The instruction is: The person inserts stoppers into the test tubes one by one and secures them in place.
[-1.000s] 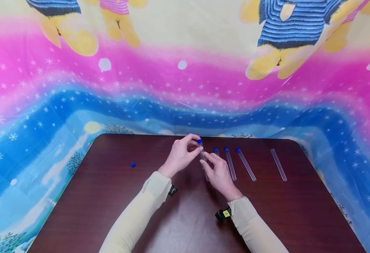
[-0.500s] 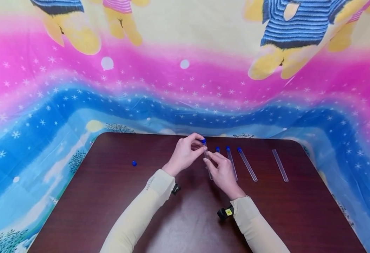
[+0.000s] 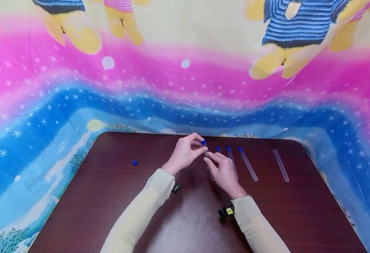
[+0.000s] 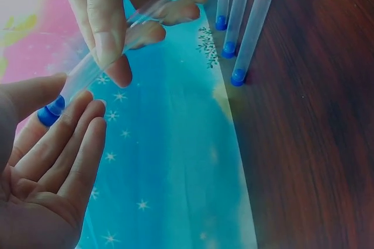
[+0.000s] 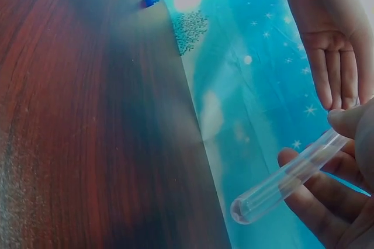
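A clear test tube (image 5: 274,193) with a blue cap (image 4: 51,110) on its top end is held tilted between both hands above the table. My left hand (image 3: 185,153) pinches the capped end, its thumb and fingers around the tube's mouth just by the cap. Lower down, my right hand (image 3: 221,170) grips the tube's body between thumb and fingers, and the rounded bottom sticks out past them in the right wrist view. Just right of the hands lie several capped test tubes (image 3: 248,165), partly hidden behind the right hand in the head view.
One uncapped test tube (image 3: 281,166) lies farther right on the dark wooden table (image 3: 87,203). A loose blue cap (image 3: 135,163) sits at the left. Behind the table's back edge hangs a printed cloth (image 3: 159,84).
Both hands, with the tube between them, have shifted slightly to the right. The grip looks the same, and the things lying on the table have stayed put.
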Demonstrator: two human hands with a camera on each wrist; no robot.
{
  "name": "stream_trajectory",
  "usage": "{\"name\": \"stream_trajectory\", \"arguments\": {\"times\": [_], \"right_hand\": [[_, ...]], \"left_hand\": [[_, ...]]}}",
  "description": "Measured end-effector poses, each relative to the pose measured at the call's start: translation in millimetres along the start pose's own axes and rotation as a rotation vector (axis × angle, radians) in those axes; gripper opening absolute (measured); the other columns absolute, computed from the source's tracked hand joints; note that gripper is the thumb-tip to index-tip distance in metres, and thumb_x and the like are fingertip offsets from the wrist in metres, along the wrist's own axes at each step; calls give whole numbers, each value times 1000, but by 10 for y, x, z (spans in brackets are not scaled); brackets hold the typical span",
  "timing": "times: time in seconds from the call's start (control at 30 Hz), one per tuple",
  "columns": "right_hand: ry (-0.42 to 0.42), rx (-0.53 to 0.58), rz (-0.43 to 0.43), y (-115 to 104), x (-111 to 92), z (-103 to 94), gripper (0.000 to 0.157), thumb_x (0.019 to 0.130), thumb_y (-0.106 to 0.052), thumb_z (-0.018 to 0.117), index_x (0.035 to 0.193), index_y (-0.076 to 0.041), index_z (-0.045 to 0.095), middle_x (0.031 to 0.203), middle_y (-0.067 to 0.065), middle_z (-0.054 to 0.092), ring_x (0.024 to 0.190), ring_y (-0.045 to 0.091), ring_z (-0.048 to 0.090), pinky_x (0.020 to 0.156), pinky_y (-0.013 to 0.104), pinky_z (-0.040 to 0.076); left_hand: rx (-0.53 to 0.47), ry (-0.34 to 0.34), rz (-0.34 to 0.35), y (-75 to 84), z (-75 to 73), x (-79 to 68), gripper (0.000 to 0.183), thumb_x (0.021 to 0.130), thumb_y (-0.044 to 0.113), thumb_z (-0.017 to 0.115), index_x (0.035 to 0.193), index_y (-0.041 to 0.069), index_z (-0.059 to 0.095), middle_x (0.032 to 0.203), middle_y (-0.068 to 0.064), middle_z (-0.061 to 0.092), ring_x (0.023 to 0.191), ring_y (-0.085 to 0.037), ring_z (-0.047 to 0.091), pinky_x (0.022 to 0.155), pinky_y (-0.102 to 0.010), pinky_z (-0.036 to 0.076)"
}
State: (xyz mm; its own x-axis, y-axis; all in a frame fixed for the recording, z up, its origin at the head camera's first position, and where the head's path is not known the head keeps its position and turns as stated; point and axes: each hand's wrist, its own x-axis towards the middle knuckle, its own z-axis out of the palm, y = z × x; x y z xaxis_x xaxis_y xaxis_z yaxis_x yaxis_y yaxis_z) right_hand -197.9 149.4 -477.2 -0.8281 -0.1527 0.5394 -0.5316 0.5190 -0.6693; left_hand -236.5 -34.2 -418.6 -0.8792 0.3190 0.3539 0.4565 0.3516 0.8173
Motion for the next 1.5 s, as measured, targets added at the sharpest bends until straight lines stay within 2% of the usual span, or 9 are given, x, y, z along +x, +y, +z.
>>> {"name": "stream_trajectory", "arguments": {"times": [0.43,0.6,0.97,1.2,1.37,1.5], "right_hand": [[21,-47,-59,30,-6,4,24,97,-18,73,118,-7,77,92,-2,72,65,3,65,58,24,52],[16,-45,-47,38,-5,-5,23,97,-19,73,116,-7,78,89,-4,71,63,5,64,54,24,49],[14,-28,-18,16,37,-58,25,96,-22,74,118,-9,78,86,-6,69,62,5,61,57,26,51],[32,-20,6,-8,58,-86,27,96,-25,74,119,-11,77,83,-8,66,61,8,60,54,26,49],[40,-17,40,-7,66,-123,27,96,-26,74,118,-11,78,83,-6,65,62,10,62,56,27,52],[59,-29,73,15,69,-165,26,95,-26,75,115,-10,78,82,-6,64,63,7,63,58,26,53]], "left_hand": [[-33,-8,-35,-38,24,-36,18,92,14,79,104,8,68,97,0,74,88,-10,71,82,-28,57],[-35,-13,-46,-37,38,-45,19,92,14,78,106,7,68,97,1,74,88,-9,70,82,-27,57],[16,-52,23,2,-11,27,17,94,14,76,104,11,62,95,3,73,87,-7,70,82,-26,56],[45,-59,46,42,-39,58,23,94,17,76,111,11,61,97,2,73,88,-6,70,83,-28,56],[34,-29,34,51,-91,46,36,93,24,79,121,12,62,105,0,72,91,-9,69,86,-33,56],[21,1,43,21,-149,42,35,94,27,77,121,12,63,112,-6,71,95,-14,68,90,-41,56]]}}
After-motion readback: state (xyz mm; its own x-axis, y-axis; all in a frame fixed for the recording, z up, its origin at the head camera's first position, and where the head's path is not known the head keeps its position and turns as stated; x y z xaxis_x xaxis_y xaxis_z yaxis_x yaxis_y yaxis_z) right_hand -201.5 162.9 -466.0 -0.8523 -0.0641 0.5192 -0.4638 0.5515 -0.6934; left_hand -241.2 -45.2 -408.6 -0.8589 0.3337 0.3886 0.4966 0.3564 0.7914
